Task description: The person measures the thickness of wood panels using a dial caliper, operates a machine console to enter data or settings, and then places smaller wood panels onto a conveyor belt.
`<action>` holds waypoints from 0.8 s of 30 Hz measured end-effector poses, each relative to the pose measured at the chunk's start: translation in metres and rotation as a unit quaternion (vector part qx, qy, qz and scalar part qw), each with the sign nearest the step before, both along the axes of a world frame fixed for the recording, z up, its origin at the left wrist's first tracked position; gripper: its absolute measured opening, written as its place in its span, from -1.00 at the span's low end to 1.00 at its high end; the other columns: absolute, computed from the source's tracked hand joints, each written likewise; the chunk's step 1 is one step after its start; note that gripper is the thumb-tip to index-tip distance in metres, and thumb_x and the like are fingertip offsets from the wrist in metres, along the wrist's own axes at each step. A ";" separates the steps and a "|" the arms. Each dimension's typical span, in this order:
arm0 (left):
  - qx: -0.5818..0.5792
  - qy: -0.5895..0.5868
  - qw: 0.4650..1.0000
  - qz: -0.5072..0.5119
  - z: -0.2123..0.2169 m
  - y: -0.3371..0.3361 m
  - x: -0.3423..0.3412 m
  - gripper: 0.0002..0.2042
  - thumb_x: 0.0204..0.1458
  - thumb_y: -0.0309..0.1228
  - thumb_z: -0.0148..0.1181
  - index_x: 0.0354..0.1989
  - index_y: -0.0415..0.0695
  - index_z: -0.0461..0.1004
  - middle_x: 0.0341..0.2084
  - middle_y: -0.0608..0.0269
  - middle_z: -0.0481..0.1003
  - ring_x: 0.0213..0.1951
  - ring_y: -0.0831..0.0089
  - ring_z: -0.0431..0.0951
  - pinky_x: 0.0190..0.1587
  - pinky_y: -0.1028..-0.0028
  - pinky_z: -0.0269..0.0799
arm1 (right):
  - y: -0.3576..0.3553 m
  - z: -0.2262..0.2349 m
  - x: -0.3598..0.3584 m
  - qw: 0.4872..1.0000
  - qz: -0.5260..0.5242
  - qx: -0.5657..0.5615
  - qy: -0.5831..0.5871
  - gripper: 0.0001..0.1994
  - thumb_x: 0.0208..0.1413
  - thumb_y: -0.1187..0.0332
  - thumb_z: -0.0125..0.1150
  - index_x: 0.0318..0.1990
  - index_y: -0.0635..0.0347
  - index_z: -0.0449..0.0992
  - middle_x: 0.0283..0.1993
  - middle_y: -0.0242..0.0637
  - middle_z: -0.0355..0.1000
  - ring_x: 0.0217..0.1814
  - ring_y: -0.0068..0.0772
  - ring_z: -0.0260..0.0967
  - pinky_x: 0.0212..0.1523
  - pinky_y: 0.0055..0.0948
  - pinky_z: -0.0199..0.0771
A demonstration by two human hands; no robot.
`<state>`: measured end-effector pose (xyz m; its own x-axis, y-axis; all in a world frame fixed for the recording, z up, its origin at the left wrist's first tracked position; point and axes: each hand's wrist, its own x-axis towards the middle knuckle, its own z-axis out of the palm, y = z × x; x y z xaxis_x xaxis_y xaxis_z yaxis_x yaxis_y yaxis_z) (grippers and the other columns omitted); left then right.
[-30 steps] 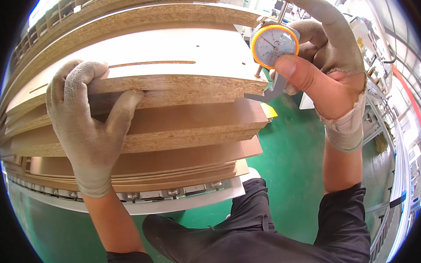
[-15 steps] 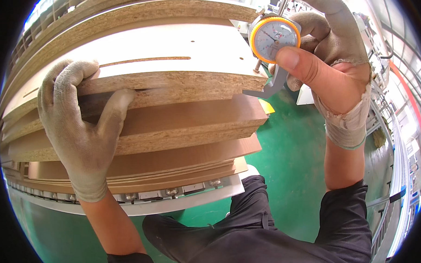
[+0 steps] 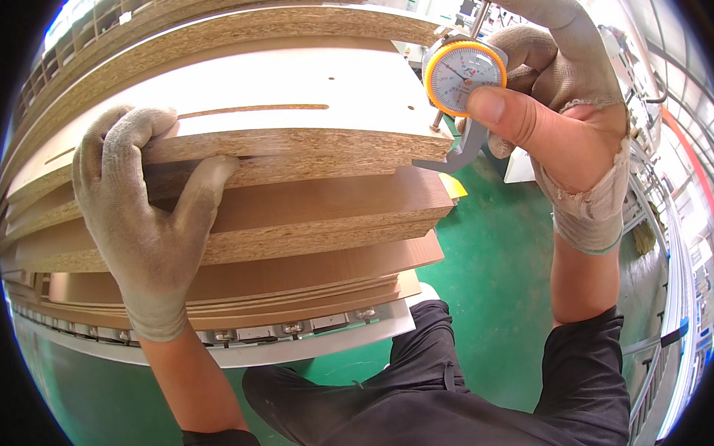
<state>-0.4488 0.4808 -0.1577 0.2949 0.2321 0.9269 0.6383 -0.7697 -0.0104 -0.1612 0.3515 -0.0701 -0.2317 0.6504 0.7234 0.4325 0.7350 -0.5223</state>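
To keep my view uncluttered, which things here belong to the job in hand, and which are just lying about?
In the job:
white-faced particleboard panel, gripped by the left hand;
round orange-rimmed dial gauge, held in the right hand.

Lying about:
brown-faced particleboard panels stacked below;
small yellow item by their right ends.

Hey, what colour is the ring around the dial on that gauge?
The ring is orange, shown best in the head view.

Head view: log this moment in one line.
left hand: gripping slotted board | right hand: holding orange-rimmed dial gauge at board's right end | beneath: more boards
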 end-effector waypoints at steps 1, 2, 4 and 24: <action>0.005 0.003 1.000 0.003 0.000 0.000 0.000 -0.60 -0.02 -0.46 0.37 0.03 -0.14 0.48 0.01 0.15 0.44 0.13 0.26 0.43 0.21 0.28 0.41 | 0.000 0.001 0.000 1.000 0.002 -0.003 0.000 -0.35 0.10 0.66 0.36 0.33 0.40 0.19 -0.17 0.07 0.60 -0.12 -0.29 0.63 -0.20 -0.51 0.65; 0.009 0.007 1.000 0.007 -0.001 0.001 -0.001 -0.60 -0.02 -0.46 0.37 0.03 -0.14 0.48 0.01 0.15 0.44 0.13 0.26 0.43 0.21 0.28 0.41 | -0.001 0.001 0.003 1.000 0.004 -0.009 0.003 -0.35 0.10 0.66 0.36 0.33 0.40 0.19 -0.17 0.07 0.60 -0.13 -0.29 0.63 -0.21 -0.51 0.65; 0.030 -0.005 1.000 0.001 -0.001 0.003 0.000 -0.60 -0.08 -0.43 0.42 -0.03 -0.13 0.48 -0.05 0.17 0.46 0.09 0.25 0.44 0.18 0.25 0.39 | -0.001 0.002 0.002 1.000 0.007 -0.021 0.018 -0.35 0.10 0.65 0.37 0.32 0.39 0.20 -0.17 0.06 0.60 -0.13 -0.30 0.63 -0.21 -0.51 0.65; 0.008 -0.012 0.999 0.029 -0.008 0.002 0.000 -0.58 -0.05 -0.44 0.40 0.04 -0.12 0.50 0.00 0.17 0.45 0.14 0.25 0.41 0.22 0.29 0.38 | -0.002 -0.056 0.050 0.992 -0.124 0.020 0.016 -0.11 0.10 0.42 0.43 0.54 0.13 0.02 -0.09 -0.28 0.51 -0.07 -0.49 0.53 -0.13 -0.53 0.56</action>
<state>-0.4492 0.4825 -0.1654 0.2600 0.2323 0.9372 0.6816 -0.7317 -0.0077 -0.1115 0.3496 -0.1260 -0.0439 0.6555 0.7539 0.5858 0.6282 -0.5121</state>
